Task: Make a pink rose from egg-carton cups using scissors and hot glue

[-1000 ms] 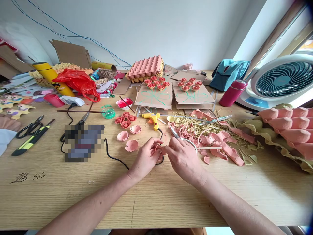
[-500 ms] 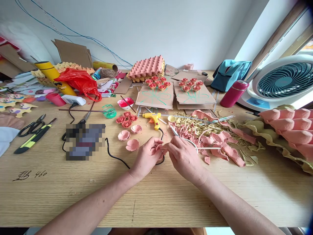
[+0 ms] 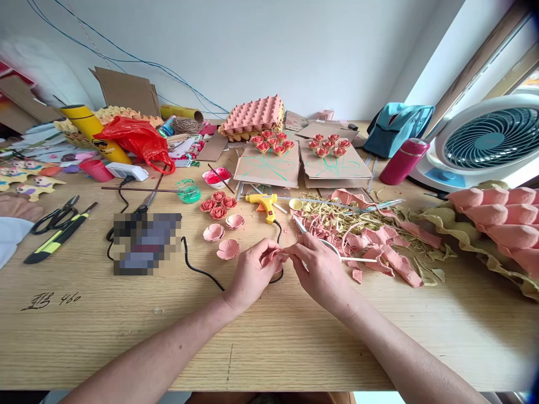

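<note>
- Pink petal piece (image 3: 270,257), just right of the frame's middle and below its centre, sits between the two hands, mostly covered by fingers.
- Left hand (image 3: 253,273) grips it between thumb and fingers; the right hand (image 3: 323,274) has thumb and index fingertips pinched together at its right edge.
- Since the earliest frame, the right hand's fingers have gone from bunched over the piece to more stretched out, with a gap now showing behind the pinch; the left hand keeps its hold.
- White stick (image 3: 359,260), running out from behind the right hand, tilts a little more downward to the right than before; its other end is hidden.
- Scissors (image 3: 300,225) lie just beyond the right hand, blades pointing to the upper left.
- Three pale petal cups (image 3: 228,249) are near the left hand, toward the upper left, unmoved on the desk (image 3: 269,359).
- Yellow glue gun (image 3: 266,205) lies above the hands; its black cord passes behind the left hand, close to the fingers.
- Scraps (image 3: 383,247) crowd the right side, up to egg trays (image 3: 501,219) at the right edge.
- Wood surface stretches below both forearms to the desk's front edge, along the frame's bottom.
</note>
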Tool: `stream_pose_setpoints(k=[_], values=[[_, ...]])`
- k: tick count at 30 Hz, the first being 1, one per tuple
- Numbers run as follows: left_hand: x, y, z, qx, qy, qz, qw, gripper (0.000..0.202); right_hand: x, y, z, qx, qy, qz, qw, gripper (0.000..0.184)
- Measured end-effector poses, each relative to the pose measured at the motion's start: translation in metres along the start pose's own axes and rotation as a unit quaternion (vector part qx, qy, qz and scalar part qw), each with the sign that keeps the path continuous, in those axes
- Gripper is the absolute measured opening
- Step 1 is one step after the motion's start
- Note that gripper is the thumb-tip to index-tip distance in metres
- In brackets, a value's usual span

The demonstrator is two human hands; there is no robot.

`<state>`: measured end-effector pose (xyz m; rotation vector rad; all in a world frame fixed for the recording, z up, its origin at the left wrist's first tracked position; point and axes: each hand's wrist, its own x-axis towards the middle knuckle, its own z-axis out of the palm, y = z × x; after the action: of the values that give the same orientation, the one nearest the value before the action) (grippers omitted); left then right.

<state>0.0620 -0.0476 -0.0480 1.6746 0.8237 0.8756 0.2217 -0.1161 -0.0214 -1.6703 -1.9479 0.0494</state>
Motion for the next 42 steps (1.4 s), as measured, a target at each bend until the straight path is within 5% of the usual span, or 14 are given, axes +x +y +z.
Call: stream_pose_setpoints(k=[6,12,18,26,32,42], values=[[0.002,0.0006,0.0,-0.058,-0.006,-0.037,0.998,0.019,0.001,-0.0022,-0.0031,-0.107,0.007,-0.07,0.992,0.027],[0.0008,-0.0002,-0.0013,-0.019,0.015,0.022,0.999,0.01,0.0012,0.0,0.0003,0.002,0.015,0.002,1.0,0.02],[0.0001,0.001,-0.0001,0.008,0.006,0.049,0.999,0.005,-0.0002,0.001,0.0009,0.022,0.023,-0.007,0.999,0.023],[-0.0001,-0.0022,-0.0008,-0.031,-0.01,0.02,0.999,0.008,0.0001,0.0015,0.0005,-0.069,0.027,-0.062,0.995,0.026],[0.0,-0.0032,-0.0008,-0.042,-0.003,0.021,0.999,0.01,0.0005,0.0001,-0.0004,-0.004,0.02,-0.017,1.0,0.023],[-0.0012,-0.0026,0.0009,-0.043,-0.019,-0.014,0.999,0.012,-0.0012,0.0025,-0.0006,-0.027,0.007,-0.043,0.999,0.027]])
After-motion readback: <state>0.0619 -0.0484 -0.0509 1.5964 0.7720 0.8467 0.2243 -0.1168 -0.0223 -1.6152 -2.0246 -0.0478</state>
